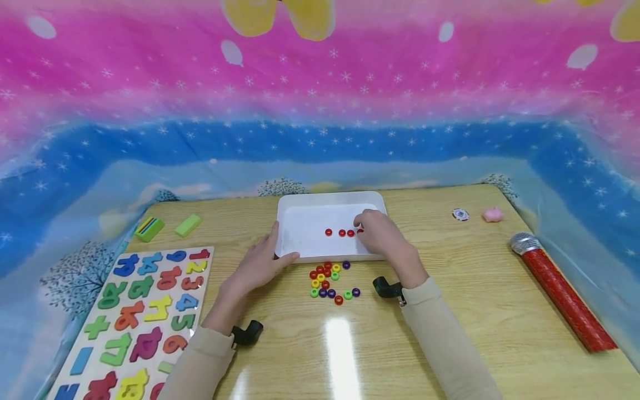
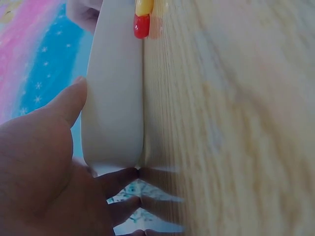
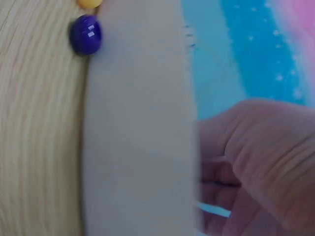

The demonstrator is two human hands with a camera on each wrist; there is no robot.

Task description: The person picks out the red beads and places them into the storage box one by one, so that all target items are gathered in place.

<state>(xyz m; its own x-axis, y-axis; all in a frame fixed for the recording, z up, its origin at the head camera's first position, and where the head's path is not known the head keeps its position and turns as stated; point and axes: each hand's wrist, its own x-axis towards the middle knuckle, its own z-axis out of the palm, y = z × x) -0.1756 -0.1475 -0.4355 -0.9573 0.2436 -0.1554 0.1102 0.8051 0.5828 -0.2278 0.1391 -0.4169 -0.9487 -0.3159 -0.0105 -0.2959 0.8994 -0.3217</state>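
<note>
A white rectangular tray point(image 1: 305, 214) stands on the table. Inside it, several red ring-shaped beads point(image 1: 342, 233) form a row running toward the right side. Over the row's right end, my right hand point(image 1: 382, 233) reaches in and pinches a red bead point(image 1: 360, 230). The tray wall point(image 3: 140, 128) hides those fingertips in the right wrist view. My left hand point(image 1: 257, 261) rests against the tray's front left corner, fingers stretched along the side. Its thumb point(image 2: 74, 101) touches the rim in the left wrist view.
Loose beads point(image 1: 325, 284) in red, yellow, green and purple lie before the tray. A number board point(image 1: 207, 266) is at left, with green blocks point(image 1: 188, 225) behind it. On the right are a poker chip point(image 1: 460, 214), a pink pig figure point(image 1: 493, 214) and a red microphone point(image 1: 565, 294).
</note>
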